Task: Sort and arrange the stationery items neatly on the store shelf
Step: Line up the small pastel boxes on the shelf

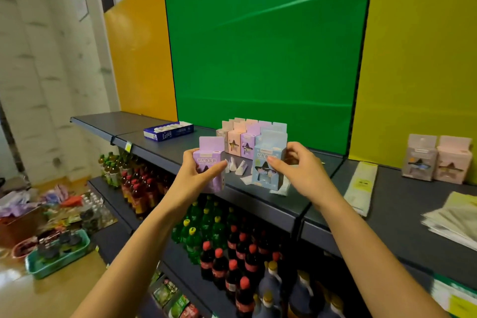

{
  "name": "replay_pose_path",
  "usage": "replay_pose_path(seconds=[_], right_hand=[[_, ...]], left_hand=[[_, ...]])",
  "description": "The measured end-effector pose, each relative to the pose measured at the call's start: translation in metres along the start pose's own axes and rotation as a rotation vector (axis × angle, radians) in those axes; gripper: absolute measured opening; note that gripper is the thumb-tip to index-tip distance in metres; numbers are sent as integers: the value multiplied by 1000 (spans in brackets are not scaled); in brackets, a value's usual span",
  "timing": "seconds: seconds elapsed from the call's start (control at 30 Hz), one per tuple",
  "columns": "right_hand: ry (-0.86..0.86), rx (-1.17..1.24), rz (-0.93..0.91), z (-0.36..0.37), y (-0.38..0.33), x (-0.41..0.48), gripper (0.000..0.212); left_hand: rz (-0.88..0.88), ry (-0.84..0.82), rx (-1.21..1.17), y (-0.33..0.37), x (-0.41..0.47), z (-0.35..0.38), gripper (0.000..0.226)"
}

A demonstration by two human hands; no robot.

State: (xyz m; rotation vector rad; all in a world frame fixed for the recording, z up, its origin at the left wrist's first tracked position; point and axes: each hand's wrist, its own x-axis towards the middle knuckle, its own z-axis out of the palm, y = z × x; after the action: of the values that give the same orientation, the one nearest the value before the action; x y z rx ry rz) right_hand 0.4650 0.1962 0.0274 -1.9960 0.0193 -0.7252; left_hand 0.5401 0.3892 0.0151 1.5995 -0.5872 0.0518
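My left hand (197,174) grips a purple stationery box (210,160), held just above the front edge of the dark shelf (258,196). My right hand (296,165) is closed on a light blue box (269,160) with a star window, which stands on the shelf. Behind them a tidy group of pink, purple and blue boxes (245,137) stands in rows. Small white packets (236,164) lie on the shelf between my hands.
A blue-and-white flat box (167,131) lies at the back left of the shelf. Two boxes (436,157) stand at the right, with paper packs (361,186) and a stack of sheets (454,222) nearby. Drink bottles (222,240) fill the lower shelves. Baskets (59,253) sit on the floor.
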Motion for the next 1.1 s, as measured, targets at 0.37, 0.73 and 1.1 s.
replay_pose_path(seconds=[0.37,0.73,1.1], right_hand=[[153,-196,8,33,8,76,32],[285,-381,178,61,32,120,32],[336,-489,268,78,48,129,39]], left_hand=[[33,-171,-91,-33,130,-11,27],[230,-565,-65,-86,238,-16,28],[213,-763,-146,-114,267,-8,31]])
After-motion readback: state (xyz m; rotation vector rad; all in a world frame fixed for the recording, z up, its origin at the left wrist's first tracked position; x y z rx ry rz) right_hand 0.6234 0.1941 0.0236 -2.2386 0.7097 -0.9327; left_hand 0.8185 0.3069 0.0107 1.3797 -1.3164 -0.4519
